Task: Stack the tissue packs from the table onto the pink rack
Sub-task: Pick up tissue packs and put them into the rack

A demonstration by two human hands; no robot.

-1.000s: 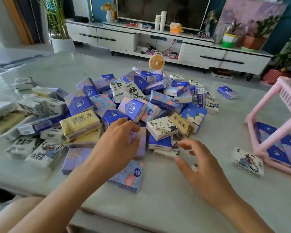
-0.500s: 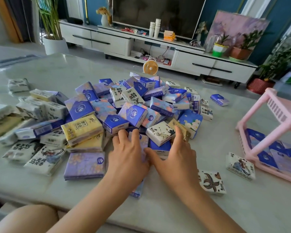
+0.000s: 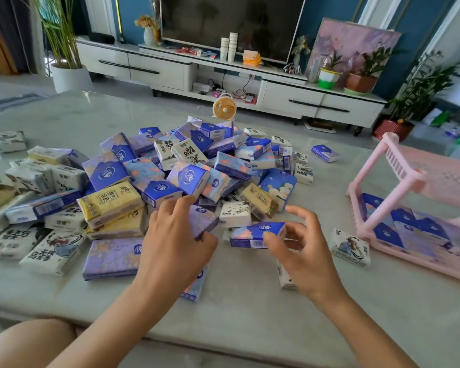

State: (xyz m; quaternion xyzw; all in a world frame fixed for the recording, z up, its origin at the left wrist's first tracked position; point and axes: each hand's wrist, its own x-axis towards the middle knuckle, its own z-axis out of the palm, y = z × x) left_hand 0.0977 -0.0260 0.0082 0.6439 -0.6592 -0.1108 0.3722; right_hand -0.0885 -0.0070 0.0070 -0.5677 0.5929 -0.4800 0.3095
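Note:
A big heap of tissue packs (image 3: 186, 171) in blue, purple, yellow and white covers the middle of the marble table (image 3: 250, 314). My left hand (image 3: 173, 243) grips a purple pack (image 3: 203, 220) at the heap's near edge. Just right of it, my right hand (image 3: 300, 251) pinches a blue and pink pack (image 3: 255, 233), lifted slightly off the table. The pink rack (image 3: 398, 187) stands at the right, with several blue and purple packs lying flat on its bottom shelf; its top shelf is bare.
A white illustrated pack (image 3: 351, 247) lies between my right hand and the rack, another is half hidden under my right wrist. A lone blue pack (image 3: 325, 153) sits at the far right of the heap. A small orange fan (image 3: 225, 109) stands behind the table.
Both hands were pressed together over the heap's near edge. They have since parted, the left taking hold of a purple pack and the right drawing a blue and pink pack out toward the right.

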